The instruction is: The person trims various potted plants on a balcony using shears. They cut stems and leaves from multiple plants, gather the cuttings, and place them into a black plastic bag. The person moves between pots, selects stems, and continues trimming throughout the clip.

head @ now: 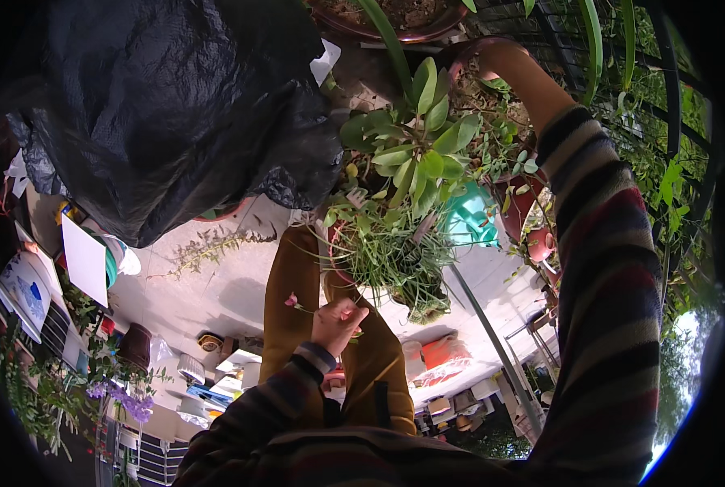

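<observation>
My left hand (pixel 338 324) is closed in front of my knees around a thin stem. A small pink flower (pixel 292 299) pokes out on one side of the fist, and a bit of green leaf shows below it. My right arm stretches far forward, and my right hand (pixel 501 59) is down at the soil inside a reddish plant pot (pixel 467 53). Its fingertips are hidden, so whether they grip anything is unclear. Small leafy stems (pixel 508 131) grow below that wrist. Between the hands stand a broad-leaved plant (pixel 420 143) and a pot of grassy leaves (pixel 393 246).
Black plastic sheeting (pixel 173 103) covers a large bulk at upper left. A metal fence (pixel 672 109) with climbing plants runs along the right. A turquoise plastic container (pixel 470 213) and a slanting pole (pixel 490 329) are right of the pots. A cut leafy sprig (pixel 210 249) lies on the tiles.
</observation>
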`<state>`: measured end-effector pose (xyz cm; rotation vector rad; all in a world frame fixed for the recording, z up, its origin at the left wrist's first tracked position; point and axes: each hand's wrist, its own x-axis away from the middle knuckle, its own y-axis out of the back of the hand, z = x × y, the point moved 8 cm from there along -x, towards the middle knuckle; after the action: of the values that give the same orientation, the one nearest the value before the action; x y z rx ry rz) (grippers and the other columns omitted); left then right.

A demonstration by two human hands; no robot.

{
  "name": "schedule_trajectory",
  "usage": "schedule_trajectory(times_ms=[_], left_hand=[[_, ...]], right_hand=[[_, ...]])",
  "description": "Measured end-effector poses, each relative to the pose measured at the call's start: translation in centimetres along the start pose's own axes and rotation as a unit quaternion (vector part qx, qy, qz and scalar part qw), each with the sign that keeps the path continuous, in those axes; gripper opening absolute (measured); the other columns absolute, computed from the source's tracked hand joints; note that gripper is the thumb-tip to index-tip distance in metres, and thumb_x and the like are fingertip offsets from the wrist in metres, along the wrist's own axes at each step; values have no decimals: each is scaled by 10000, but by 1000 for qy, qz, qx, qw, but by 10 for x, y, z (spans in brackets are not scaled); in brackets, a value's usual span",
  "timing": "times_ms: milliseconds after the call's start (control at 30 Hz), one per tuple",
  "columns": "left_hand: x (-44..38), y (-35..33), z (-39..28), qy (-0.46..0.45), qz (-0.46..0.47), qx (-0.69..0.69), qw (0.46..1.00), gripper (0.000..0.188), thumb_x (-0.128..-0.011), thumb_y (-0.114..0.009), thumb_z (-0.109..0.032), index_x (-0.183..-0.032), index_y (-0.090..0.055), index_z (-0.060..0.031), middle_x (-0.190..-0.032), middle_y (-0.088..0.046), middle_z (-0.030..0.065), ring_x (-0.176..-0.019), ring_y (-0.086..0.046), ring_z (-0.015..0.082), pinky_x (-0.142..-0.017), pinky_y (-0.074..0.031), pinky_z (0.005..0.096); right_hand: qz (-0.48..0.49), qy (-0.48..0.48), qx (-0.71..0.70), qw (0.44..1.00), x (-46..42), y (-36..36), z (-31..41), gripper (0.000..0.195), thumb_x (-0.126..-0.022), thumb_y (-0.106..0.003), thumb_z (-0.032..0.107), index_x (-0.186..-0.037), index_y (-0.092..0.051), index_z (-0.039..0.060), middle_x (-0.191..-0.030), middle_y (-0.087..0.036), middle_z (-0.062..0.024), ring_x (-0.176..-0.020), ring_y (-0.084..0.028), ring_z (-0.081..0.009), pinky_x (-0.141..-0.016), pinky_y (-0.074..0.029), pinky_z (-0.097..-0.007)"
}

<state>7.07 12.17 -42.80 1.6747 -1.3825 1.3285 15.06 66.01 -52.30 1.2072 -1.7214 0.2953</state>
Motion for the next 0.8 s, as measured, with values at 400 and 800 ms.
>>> schedule_trajectory(times_ms=[400,800], left_hand=[[-10,-5,14,9,15,31,999,257,-868,-700,-189,-727,-597,0,-597,-590,16,-546,-597,66,-505,-502,240],[-12,-1,9,10,16,12,1000,238,-874,-690,-166,-732,-596,-1,-615,-609,27,-552,-600,74,-510,-493,234]], right_hand=[[19,-6,1,1000,-43,-26,4,547,-814,-618,244,-1348,-531,160,-1312,-566,-125,-1146,-582,-318,-909,-491,-483],[55,98,58,992,-64,-52,3,305,-789,-669,126,-1078,-691,30,-1133,-662,-177,-1010,-651,-322,-850,-520,-443]])
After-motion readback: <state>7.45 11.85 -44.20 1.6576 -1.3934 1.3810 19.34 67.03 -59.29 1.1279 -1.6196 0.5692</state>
